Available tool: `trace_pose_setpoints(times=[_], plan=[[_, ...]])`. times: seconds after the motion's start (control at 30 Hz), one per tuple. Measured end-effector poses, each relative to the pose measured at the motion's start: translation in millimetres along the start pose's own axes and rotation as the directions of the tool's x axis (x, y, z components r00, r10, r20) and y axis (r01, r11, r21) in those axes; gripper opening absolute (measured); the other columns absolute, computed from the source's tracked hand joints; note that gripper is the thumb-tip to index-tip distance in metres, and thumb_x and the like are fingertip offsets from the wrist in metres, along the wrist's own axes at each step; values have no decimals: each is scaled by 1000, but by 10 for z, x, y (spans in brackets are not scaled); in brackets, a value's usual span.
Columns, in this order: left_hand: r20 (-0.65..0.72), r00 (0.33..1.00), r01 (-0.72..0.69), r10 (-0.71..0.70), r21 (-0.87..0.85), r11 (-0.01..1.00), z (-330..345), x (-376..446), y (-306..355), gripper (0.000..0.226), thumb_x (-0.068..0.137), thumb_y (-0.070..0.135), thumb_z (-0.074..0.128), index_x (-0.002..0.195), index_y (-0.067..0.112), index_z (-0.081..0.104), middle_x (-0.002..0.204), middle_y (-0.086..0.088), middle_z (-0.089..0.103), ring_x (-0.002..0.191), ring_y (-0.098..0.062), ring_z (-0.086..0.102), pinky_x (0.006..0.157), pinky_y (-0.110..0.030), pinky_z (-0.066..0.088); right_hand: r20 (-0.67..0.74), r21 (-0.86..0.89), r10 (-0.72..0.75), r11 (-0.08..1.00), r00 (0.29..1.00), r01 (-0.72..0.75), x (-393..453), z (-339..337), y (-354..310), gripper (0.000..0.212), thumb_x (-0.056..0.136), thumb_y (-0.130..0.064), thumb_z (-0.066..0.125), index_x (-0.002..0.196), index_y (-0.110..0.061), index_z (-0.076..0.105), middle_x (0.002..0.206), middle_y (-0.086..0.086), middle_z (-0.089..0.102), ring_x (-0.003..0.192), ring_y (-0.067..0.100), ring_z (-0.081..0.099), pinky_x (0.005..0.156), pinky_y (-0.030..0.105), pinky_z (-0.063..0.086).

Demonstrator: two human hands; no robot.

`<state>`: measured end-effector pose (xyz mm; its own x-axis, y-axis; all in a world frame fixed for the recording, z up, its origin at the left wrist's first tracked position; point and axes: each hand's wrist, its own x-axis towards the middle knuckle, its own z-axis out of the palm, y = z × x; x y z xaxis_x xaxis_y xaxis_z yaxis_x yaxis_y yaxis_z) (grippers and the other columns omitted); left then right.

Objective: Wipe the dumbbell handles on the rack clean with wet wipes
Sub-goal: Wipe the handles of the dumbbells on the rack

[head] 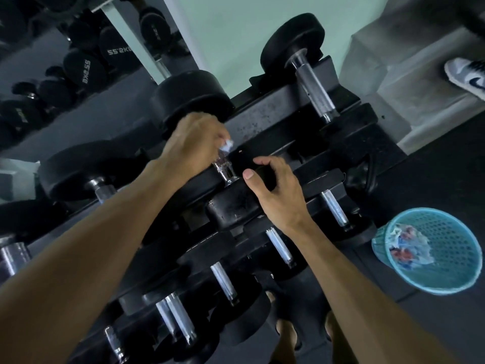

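Nearest the camera, the right hand point(275, 190) rests with curled fingers gripping the black head of a dumbbell point(233, 208) on the top tier of the dumbbell rack point(275, 111), thumb stretched out to the left. Just beyond it, the left hand point(194, 143) is wrapped around that dumbbell's chrome handle point(223, 166), pinching a crumpled white wet wipe point(227, 147) against the metal, so the wipe sits between the two hands and slightly farther back. A blue mesh wastebasket point(441, 258) holding used wipes stands on the floor to the right.
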<state>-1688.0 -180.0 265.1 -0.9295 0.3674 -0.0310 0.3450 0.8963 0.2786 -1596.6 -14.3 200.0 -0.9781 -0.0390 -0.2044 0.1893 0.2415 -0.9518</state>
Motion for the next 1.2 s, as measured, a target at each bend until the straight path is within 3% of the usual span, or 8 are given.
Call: trace_pose_setpoints(times=[0.1,0.3,0.5,0.67,0.87,1.03,1.1,1.2], plan=[[-62,996,72,-68,79,994,-26,65,-28,11,88,12,70,96,12,78,92,-6,74,80,-17,64,74,-26,47,13,26,-5,1000,1000,4,-26,-13,37,64,78,-69,49,129,-29,55,123,-19,51,125,6,46,108,28,35],[344,928,-129,143,-62,990,25,-29,134,13,82,2,75,90,12,79,82,5,74,61,13,54,67,0,42,37,125,12,992,999,-17,-165,-12,147,84,73,-72,55,146,-33,41,139,-14,45,130,2,44,109,30,39],[116,993,2,-18,138,990,-109,209,-14,9,86,12,73,93,16,78,91,-7,76,81,-21,71,78,-35,57,31,182,85,979,996,-89,-265,7,167,87,73,-72,61,150,-41,33,144,-15,43,133,3,41,115,39,38],[433,888,-198,153,60,978,-3,30,298,20,84,-3,66,93,9,78,90,-3,76,84,-14,70,81,-27,53,6,181,119,976,993,-118,-260,36,143,88,68,-75,60,147,-45,34,143,-15,44,132,4,43,114,39,38],[142,990,-19,-2,148,989,-128,172,67,12,89,12,70,96,16,78,94,-7,76,81,-23,71,80,-40,58,13,163,161,973,987,-161,-257,21,159,90,67,-77,62,147,-45,35,142,-18,48,131,4,47,113,38,40],[306,945,-111,113,-23,994,-48,-88,218,14,85,4,71,94,12,79,89,-2,76,69,1,61,75,-10,50,34,101,164,981,986,-166,-260,-29,92,78,72,-73,62,142,-45,42,136,-14,52,126,6,51,108,34,44],[272,962,-3,34,-112,994,-32,-203,170,13,85,6,73,94,14,78,87,3,75,67,7,59,71,-1,44,58,57,144,987,988,-147,-253,-78,51,60,80,-63,65,135,-46,48,130,-13,55,122,7,54,100,28,45],[161,972,215,-169,-338,916,-84,-481,90,12,82,14,77,87,25,76,76,17,71,73,6,66,71,-10,50,13,-5,72,997,997,-72,-258,-130,-37,57,88,-45,68,140,-32,50,133,-12,53,124,4,50,102,21,41]])
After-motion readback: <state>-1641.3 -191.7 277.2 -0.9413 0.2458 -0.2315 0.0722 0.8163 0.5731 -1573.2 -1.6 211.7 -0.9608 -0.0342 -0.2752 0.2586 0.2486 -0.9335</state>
